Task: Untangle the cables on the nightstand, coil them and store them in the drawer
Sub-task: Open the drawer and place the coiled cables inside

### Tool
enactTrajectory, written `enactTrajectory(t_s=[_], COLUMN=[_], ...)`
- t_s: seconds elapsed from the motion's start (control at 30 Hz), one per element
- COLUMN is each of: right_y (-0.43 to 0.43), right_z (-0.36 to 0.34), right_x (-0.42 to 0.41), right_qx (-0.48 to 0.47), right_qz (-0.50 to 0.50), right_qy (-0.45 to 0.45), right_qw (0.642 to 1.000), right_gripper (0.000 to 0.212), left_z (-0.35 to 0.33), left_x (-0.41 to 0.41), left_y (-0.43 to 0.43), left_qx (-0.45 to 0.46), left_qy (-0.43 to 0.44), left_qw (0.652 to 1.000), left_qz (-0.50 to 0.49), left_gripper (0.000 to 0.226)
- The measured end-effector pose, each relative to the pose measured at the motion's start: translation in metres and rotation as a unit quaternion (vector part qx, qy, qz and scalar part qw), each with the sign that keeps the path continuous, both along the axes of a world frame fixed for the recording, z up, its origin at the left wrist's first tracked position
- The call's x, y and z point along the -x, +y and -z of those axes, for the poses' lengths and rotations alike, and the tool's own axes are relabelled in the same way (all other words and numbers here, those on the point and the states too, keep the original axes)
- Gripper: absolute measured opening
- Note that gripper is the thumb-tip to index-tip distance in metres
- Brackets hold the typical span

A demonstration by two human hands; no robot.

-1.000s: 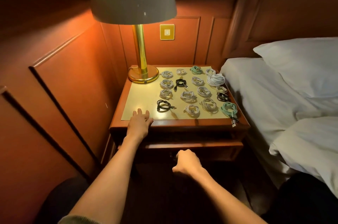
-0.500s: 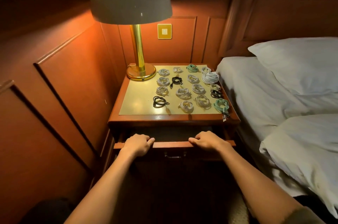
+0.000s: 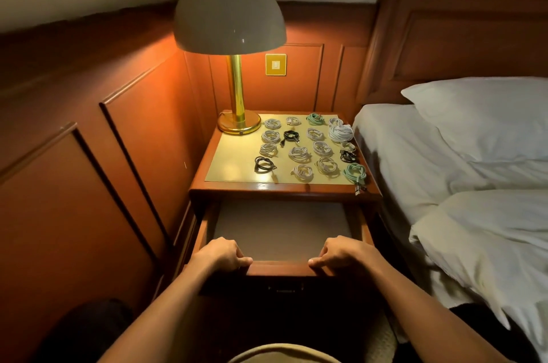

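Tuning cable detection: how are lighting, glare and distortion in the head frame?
Head view: the lamp is the only warm source, and the corners fall dark. Head view: glare on the nightstand front edge; the cables look sharp. Head view: the drawer floor is dim; the left hand and right hand gripping its front are readable. Head view: the wide angle bows the wall panelling.

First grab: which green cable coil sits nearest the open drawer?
The mint-green coiled cable at the wooden nightstand's front right corner; the other green coil lies far back.
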State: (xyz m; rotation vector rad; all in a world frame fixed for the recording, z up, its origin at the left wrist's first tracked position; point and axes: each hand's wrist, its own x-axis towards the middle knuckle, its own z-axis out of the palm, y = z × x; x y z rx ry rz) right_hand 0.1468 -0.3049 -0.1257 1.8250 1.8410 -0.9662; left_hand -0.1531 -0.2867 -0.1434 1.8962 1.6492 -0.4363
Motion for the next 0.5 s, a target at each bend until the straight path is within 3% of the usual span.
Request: enactTrajectory(t_s=[0.5], right_y=[-0.027], right_z=[0.002], right_x=[0.005], right_qx=[0.017], right_qz=[0.026], right_qy=[-0.002], right_qw=[1.000], right_gripper=[0.060], left_z=[0.010], left_x=[0.007], left_y=[-0.037], left_qx=[-0.017], left_qy=[-0.032], left_qw=[0.999], left_qz=[0.030], left_gripper=[0.050])
